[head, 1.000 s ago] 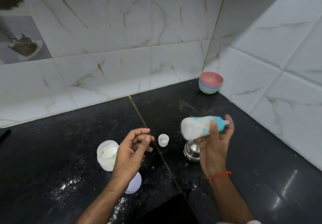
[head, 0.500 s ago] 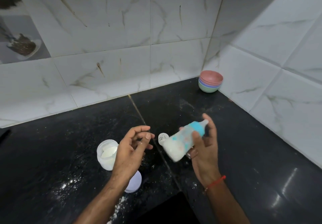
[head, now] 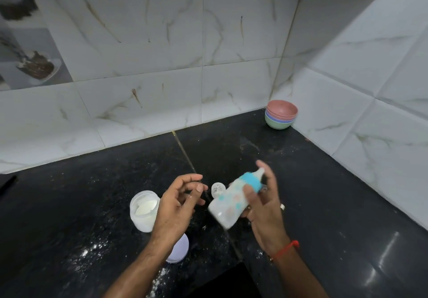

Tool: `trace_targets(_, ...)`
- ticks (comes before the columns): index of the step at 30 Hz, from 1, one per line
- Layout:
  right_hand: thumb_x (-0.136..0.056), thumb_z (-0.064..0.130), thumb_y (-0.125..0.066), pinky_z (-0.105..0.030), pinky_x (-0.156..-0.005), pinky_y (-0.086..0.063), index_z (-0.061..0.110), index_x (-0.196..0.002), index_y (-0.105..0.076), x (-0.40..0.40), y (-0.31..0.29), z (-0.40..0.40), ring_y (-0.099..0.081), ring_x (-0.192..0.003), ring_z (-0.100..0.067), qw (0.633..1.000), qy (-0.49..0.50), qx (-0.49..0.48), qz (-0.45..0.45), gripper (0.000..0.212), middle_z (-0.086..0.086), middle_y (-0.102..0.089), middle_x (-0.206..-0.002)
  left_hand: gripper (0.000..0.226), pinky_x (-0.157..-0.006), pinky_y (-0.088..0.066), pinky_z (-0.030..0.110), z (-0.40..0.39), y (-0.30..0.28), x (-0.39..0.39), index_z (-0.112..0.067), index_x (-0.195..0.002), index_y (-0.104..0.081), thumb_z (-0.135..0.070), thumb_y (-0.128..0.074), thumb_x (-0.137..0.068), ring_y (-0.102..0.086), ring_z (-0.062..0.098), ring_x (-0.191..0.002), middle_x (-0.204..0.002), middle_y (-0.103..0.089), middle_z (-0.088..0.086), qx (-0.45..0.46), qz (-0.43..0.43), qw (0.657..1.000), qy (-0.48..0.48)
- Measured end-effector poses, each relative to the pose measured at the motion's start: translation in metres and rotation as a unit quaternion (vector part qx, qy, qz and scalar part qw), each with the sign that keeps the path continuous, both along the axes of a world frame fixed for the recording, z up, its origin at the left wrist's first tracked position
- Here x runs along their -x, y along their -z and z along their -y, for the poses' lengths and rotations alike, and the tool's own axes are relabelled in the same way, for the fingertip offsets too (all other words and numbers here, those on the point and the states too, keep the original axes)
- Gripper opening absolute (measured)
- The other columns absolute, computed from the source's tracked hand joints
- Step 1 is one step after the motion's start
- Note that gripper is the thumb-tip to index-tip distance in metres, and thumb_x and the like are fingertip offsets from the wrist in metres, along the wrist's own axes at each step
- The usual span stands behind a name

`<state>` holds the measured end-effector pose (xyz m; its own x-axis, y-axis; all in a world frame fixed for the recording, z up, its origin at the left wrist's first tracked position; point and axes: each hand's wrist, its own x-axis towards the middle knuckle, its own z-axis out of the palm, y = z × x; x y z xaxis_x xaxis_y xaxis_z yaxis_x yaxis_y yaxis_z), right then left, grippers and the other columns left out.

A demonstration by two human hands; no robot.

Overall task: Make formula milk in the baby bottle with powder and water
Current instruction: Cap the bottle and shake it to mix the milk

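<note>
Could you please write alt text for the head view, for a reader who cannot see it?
The right hand holds a tilted baby bottle with a blue collar above a black counter; the left hand hovers empty. An open powder jar, its lid and spilled powder sit left; stacked bowls fill the corner.

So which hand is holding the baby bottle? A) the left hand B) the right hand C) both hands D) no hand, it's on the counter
B: the right hand grips the tilted baby bottle above the counter, while the left hand is open and empty.
</note>
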<state>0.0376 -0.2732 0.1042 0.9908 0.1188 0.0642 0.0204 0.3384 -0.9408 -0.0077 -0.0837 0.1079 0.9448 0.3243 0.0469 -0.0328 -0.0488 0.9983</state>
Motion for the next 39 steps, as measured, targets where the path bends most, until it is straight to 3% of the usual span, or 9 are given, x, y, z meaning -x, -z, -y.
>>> trace_targets(2, -0.075, 0.040, -0.087, -0.051, -0.073, -0.057, 0.046, -0.142, -0.046, 0.006, -0.002, -0.003, -0.070, -0.089, -0.019, 0.998, -0.036, 0.045, 0.022, 0.078, -0.002, -0.074, -0.100, 0.018, -0.076, -0.060, 0.032, 0.000, 0.000, -0.001, -0.022, -0.114, -0.069, -0.012, -0.065, -0.100, -0.076, 0.026, -0.079, -0.099, -0.080, -0.001, 0.000, 0.005, 1.000, 0.004)
trace_targets(6, -0.081, 0.043, -0.074, -0.034, -0.064, -0.062, 0.036, -0.148, -0.041, -0.011, -0.010, 0.006, -0.073, -0.091, -0.013, 0.980, 0.096, -0.172, -0.031, 0.075, -0.009, -0.062, -0.120, 0.018, -0.070, -0.056, 0.027, -0.001, -0.001, 0.000, -0.026, -0.114, -0.068, -0.014, -0.064, -0.101, -0.077, 0.023, -0.080, -0.100, -0.080, -0.005, -0.007, 0.002, 1.000, -0.003)
trace_targets(11, -0.085, 0.013, -0.079, -0.026, -0.059, -0.058, 0.033, -0.145, -0.040, 0.002, -0.007, 0.002, -0.071, -0.078, -0.008, 0.995, -0.065, 0.059, 0.050, 0.075, 0.005, -0.074, -0.088, 0.019, -0.078, -0.059, 0.033, -0.002, -0.001, 0.003, -0.024, -0.114, -0.068, -0.012, -0.065, -0.100, -0.077, 0.023, -0.079, -0.099, -0.081, -0.004, -0.005, -0.004, 1.000, -0.001)
trace_targets(16, -0.082, 0.031, -0.075, -0.031, -0.063, -0.060, 0.035, -0.147, -0.039, -0.017, -0.008, 0.009, -0.070, -0.093, -0.013, 0.977, 0.135, -0.164, -0.025, 0.075, 0.000, -0.065, -0.116, 0.017, -0.067, -0.054, 0.026, -0.004, -0.002, 0.005, -0.024, -0.115, -0.068, -0.015, -0.064, -0.101, -0.077, 0.019, -0.079, -0.101, -0.080, -0.004, 0.005, -0.010, 1.000, -0.012)
trace_targets(21, -0.078, 0.004, -0.079, -0.034, -0.075, -0.062, 0.035, -0.143, -0.044, 0.002, -0.002, 0.002, -0.073, -0.091, -0.017, 0.992, -0.099, 0.063, 0.050, 0.080, -0.001, -0.076, -0.098, 0.019, -0.073, -0.059, 0.022, -0.003, 0.000, 0.006, -0.021, -0.115, -0.069, -0.010, -0.065, -0.100, -0.077, 0.020, -0.078, -0.099, -0.080, -0.001, 0.006, -0.004, 1.000, -0.006)
trace_targets(26, -0.086, 0.031, -0.066, -0.028, -0.057, -0.059, 0.030, -0.150, -0.038, -0.015, -0.010, 0.001, -0.071, -0.087, -0.013, 0.977, 0.111, -0.178, -0.042, 0.069, -0.008, -0.059, -0.122, 0.017, -0.069, -0.053, 0.022, 0.002, 0.002, 0.005, -0.026, -0.114, -0.068, -0.017, -0.065, -0.100, -0.077, 0.020, -0.079, -0.100, -0.081, -0.004, -0.003, -0.015, 1.000, -0.001)
trace_targets(30, -0.081, 0.022, -0.084, -0.044, -0.073, -0.064, 0.041, -0.143, -0.046, -0.004, -0.009, -0.003, -0.071, -0.096, -0.025, 0.999, -0.046, 0.022, 0.003, 0.075, -0.015, -0.069, -0.110, 0.018, -0.070, -0.056, 0.021, 0.001, 0.003, 0.005, -0.023, -0.114, -0.068, -0.012, -0.065, -0.100, -0.076, 0.015, -0.076, -0.099, -0.081, -0.003, -0.001, -0.007, 1.000, -0.004)
trace_targets(35, -0.084, 0.034, -0.068, -0.031, -0.062, -0.061, 0.029, -0.150, -0.037, -0.022, -0.023, 0.005, -0.071, -0.089, -0.013, 0.974, 0.118, -0.192, -0.026, 0.073, -0.008, -0.059, -0.121, 0.017, -0.068, -0.055, 0.020, -0.006, -0.001, 0.003, -0.024, -0.115, -0.068, -0.016, -0.065, -0.100, -0.077, 0.018, -0.077, -0.101, -0.081, -0.004, 0.006, -0.004, 1.000, -0.020)
trace_targets(39, -0.076, 0.033, -0.087, -0.049, -0.075, -0.063, 0.040, -0.143, -0.045, -0.009, -0.013, -0.004, -0.072, -0.097, -0.027, 0.998, -0.055, 0.018, 0.016, 0.080, -0.012, -0.072, -0.109, 0.018, -0.072, -0.058, 0.023, -0.003, 0.000, 0.002, -0.022, -0.115, -0.068, -0.013, -0.065, -0.100, -0.076, 0.018, -0.077, -0.099, -0.081, -0.002, 0.006, 0.000, 1.000, -0.008)
